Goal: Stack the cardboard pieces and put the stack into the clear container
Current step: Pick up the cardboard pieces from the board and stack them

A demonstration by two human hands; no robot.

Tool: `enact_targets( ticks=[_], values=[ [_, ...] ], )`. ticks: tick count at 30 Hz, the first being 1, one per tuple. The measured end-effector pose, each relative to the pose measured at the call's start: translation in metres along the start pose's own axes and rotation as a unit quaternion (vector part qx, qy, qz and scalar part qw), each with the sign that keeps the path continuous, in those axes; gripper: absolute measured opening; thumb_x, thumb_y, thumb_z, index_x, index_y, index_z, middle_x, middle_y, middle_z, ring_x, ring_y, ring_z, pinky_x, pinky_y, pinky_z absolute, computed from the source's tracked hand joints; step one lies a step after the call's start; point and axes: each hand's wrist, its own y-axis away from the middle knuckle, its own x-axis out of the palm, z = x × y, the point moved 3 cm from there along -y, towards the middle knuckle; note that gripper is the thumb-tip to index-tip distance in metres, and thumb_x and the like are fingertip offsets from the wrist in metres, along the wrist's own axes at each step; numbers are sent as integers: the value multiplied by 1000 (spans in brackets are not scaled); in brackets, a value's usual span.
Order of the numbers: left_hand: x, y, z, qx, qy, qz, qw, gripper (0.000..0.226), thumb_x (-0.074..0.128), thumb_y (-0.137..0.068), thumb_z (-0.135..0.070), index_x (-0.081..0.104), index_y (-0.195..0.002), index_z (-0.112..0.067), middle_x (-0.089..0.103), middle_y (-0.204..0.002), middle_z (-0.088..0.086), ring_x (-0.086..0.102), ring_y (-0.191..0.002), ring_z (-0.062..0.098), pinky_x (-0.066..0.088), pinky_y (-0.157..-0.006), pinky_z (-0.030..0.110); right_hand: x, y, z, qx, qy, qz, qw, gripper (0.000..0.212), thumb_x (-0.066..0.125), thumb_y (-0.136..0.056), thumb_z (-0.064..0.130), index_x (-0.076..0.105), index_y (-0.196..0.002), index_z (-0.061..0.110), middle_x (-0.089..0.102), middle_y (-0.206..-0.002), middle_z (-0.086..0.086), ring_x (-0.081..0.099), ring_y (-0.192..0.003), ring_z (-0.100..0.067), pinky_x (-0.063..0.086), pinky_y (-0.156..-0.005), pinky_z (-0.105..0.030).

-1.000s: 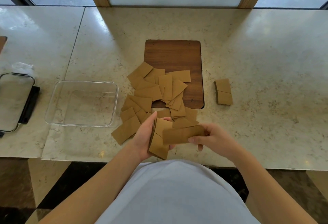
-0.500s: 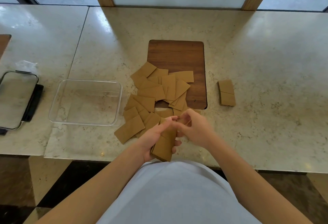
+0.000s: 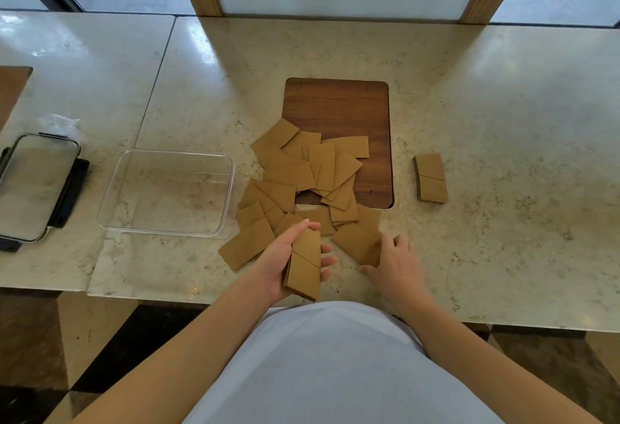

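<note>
Gripping a stack of cardboard pieces (image 3: 304,264) in our left hand (image 3: 283,261), fingers curled round it, we rest our right hand (image 3: 396,264), fingers loosely spread, on a loose piece (image 3: 355,242). Left of the scattered pile (image 3: 302,175) sits the clear container (image 3: 214,229).

Left hand (image 3: 285,261) gripping a small stack of tan cardboard pieces (image 3: 305,264), right hand (image 3: 396,264) touching a loose tan cardboard piece (image 3: 357,242) on the beige marble surface (image 3: 503,155), scattered cardboard pile (image 3: 302,175) beyond, clear rectangular plastic container (image 3: 166,192) at left.
</note>
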Motion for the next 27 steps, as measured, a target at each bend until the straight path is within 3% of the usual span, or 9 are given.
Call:
enact_targets(
  ticks=[4, 6, 9, 13, 17, 21, 25, 27],
  values=[
    [-4, 0, 2, -1, -13, -16, 1000, 36, 62, -102, -35, 62, -132, -15, 70, -97, 21, 71, -84, 35, 61, -69, 44, -3, 3, -1, 5, -10, -16, 1000, 56, 80, -81, 46, 49, -118, 18, 49, -117, -2, 48, -110, -23, 45, -96, -37],
    [-6, 0, 3, -2, -11, -25, 1000, 36, 63, -102, -32, 61, -133, -14, 70, -98, 22, 71, -83, 35, 60, -69, 44, -2, 4, -2, 23, -108, 11, 994, 38, 78, -86, 33, 47, -105, 20, 54, -105, 0, 53, -95, -21, 51, -85, -39],
    [-7, 0, 4, -10, -7, -27, 1000, 37, 62, -102, -29, 61, -135, -13, 70, -96, 22, 70, -78, 33, 59, -65, 41, -3, 4, -2, 41, -300, 87, 949, 21, 72, -94, 21, 51, -94, 23, 61, -93, -1, 59, -85, -23, 53, -79, -41],
    [-4, 0, 5, -27, -4, -12, 1000, 28, 59, -104, -29, 61, -128, -14, 70, -94, 22, 68, -74, 31, 57, -59, 36, -35, 10, -3, 63, -489, 82, 866, 1, 67, -99, 20, 66, -98, 20, 70, -98, -6, 62, -85, -18, 49, -71, -29],
    [1, 2, 6, -51, 0, 6, 999, 24, 62, -101, -33, 67, -116, -15, 72, -98, 21, 69, -72, 33, 54, -60, 35, -64, 13, 5, 21, -517, 110, 848, 12, 65, -100, 24, 74, -93, 20, 71, -92, 0, 62, -83, -14, 48, -74, -29],
    [9, 6, 7, -74, -29, 33, 996, 37, 62, -99, -46, 72, -114, -14, 72, -102, 20, 68, -78, 35, 57, -67, 40, -81, 14, 21, -42, -471, 171, 864, 14, 67, -98, 27, 78, -93, 19, 71, -90, 3, 62, -81, -9, 47, -70, -24],
    [17, 12, 12, -95, -41, 119, 987, 55, 60, -98, -54, 72, -130, -11, 69, -123, 26, 69, -97, 43, 60, -77, 49, -79, 11, 43, -76, -439, 188, 875, 6, 74, -93, 28, 76, -97, 24, 72, -96, -14, 62, -84, -16, 49, -76, -33],
    [18, 15, 12, -96, -42, 144, 984, 54, 61, -100, -47, 66, -138, -9, 68, -129, 26, 71, -102, 44, 62, -79, 50, -76, 8, 53, -83, -437, 156, 882, 19, 79, -88, 30, 70, -104, 26, 69, -89, -13, 60, -80, -14, 47, -73, -30]
  ],
)
